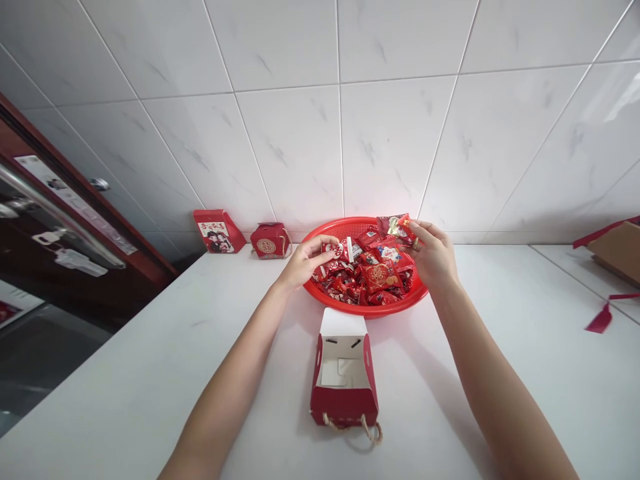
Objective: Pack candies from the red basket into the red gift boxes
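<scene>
A red plastic basket [320, 298] full of wrapped candies [379, 275] stands against the wall. Over its left side, my left hand [313, 259] pinches a red and white candy packet [338, 251]. At the right rim, my right hand [434, 250] is closed on red and gold candy packets [399, 227], raised above the pile; how many is hard to make out. In front of the basket, nearer to me, sits a red gift box [344, 404] with its lid up, a white inside with nothing in it, and a rope handle hanging at its front.
Behind on the left stand a closed red box [271, 241] and a red box with a cartoon couple [218, 233]. At the far right lie a brown cardboard box [617, 250] and red ribbon [599, 319]. A dark red door [65, 220] with keys adjoins the white table [165, 373].
</scene>
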{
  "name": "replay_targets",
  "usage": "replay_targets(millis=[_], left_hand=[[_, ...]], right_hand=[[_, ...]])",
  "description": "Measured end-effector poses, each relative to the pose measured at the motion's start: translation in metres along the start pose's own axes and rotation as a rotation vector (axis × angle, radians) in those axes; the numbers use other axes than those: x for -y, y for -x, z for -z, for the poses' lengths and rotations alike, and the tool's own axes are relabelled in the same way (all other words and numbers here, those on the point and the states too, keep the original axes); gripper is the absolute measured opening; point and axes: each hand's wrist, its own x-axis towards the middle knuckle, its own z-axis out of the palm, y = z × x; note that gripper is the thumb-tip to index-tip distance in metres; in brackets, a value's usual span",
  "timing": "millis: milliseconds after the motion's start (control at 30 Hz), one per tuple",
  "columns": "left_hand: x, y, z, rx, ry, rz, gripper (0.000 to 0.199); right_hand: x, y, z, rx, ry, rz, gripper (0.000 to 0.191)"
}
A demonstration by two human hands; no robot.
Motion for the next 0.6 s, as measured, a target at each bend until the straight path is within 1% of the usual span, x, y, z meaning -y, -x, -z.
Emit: replay_targets(millis=[67,133,267,433,533,600], left_hand=[[-0.001,0.002,0.000,-0.002,-0.030,0.003,0.033],[-0.003,0.004,-0.001,0.000,-0.036,0.018,0.036],[-0.007,0.008,-0.008,0.014,-0.025,0.021,0.044],[-0.017,0.015,-0.022,0.061,0.036,0.015,0.054],[-0.023,0.018,-0.027,0.047,0.057,0.001,0.059],[-0.026,0.019,-0.028,0.046,0.045,-0.004,0.054]], right_hand=[[0.004,0.001,0.001,0.005,0.009,-0.001,0.030],[0.006,0.003,0.001,0.039,0.027,-0.013,0.032],[0.004,0.011,-0.006,0.211,0.059,-0.056,0.033],[0.000,0.029,-0.018,0.424,0.098,-0.095,0.034],[-0.002,0.037,-0.022,0.490,0.116,-0.079,0.033],[-0.003,0.039,-0.023,0.505,0.113,-0.069,0.033]])
